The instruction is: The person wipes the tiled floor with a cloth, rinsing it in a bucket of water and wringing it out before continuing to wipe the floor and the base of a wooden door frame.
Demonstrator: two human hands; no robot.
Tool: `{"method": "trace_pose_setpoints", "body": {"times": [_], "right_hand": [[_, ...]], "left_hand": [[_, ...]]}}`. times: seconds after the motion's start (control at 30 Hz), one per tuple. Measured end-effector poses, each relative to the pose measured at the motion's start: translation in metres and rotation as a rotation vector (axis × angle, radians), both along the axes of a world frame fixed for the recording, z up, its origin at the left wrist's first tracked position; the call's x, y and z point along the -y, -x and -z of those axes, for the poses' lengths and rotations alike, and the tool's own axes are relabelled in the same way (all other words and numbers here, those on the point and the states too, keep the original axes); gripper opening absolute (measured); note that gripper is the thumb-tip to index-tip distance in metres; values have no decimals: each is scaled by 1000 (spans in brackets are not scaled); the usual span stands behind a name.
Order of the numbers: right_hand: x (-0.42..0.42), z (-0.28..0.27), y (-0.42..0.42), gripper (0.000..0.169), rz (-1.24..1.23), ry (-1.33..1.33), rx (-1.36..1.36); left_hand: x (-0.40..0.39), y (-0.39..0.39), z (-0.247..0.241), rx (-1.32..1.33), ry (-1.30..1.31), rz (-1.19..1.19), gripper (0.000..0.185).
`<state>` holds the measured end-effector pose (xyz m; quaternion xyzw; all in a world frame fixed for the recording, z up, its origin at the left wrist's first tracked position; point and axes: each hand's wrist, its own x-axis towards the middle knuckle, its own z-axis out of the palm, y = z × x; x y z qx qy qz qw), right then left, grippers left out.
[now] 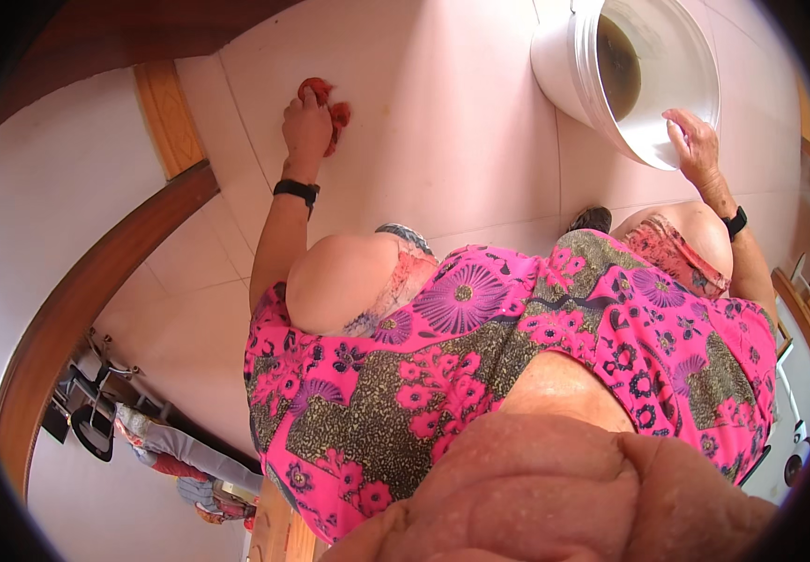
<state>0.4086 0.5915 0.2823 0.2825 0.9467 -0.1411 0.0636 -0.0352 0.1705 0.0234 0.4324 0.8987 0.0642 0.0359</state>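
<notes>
My left hand [308, 126] is closed over a crumpled red cloth [339, 116] and presses it against the pale tiled floor [440, 140]. Part of the cloth sticks out beside the fingers. On the other side, my right hand [693, 144] grips the near rim of a white plastic bucket [565, 84], its fingers reaching over the inner wall. Dark, murky water [619, 70] covers part of the bucket's inside. The bucket's mouth faces towards me; whether it is really tilted or only looks so through the lens, I cannot tell.
My knees are bent, with a dark shoe [591, 219] under the right one. A brown wooden baseboard [109, 281] and a door-frame post [169, 119] border the floor at left. Behind, at lower left, are a wheeled chair base [106, 369] and piled clothes [194, 449].
</notes>
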Motion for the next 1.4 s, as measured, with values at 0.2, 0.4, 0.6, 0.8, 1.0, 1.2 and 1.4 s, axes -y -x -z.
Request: {"method": "trace_pose_setpoints", "body": {"times": [0.2, 0.4, 0.6, 0.8, 1.0, 1.2, 1.4], "right_hand": [[-4, 8, -13, 22, -39, -8, -64], [-14, 19, -24, 23, -31, 2, -71], [-28, 32, -43, 26, 1, 2, -4], [-48, 48, -51, 29, -95, -76, -43], [-45, 35, -58, 30, -12, -50, 46], [-31, 33, -43, 29, 17, -24, 32], [-27, 33, -49, 29, -8, -45, 2]], "left_hand": [[-36, 55, -13, 1, -7, -236, 28], [-60, 122, 33, -35, -29, -422, 39], [-108, 89, -23, 91, 24, -169, 42], [-121, 23, 17, -200, -533, 434, 36], [-56, -167, 10, 324, -321, 430, 46], [-7, -134, 7, 149, -228, 345, 39], [-78, -19, -22, 192, -118, -30, 32]]}}
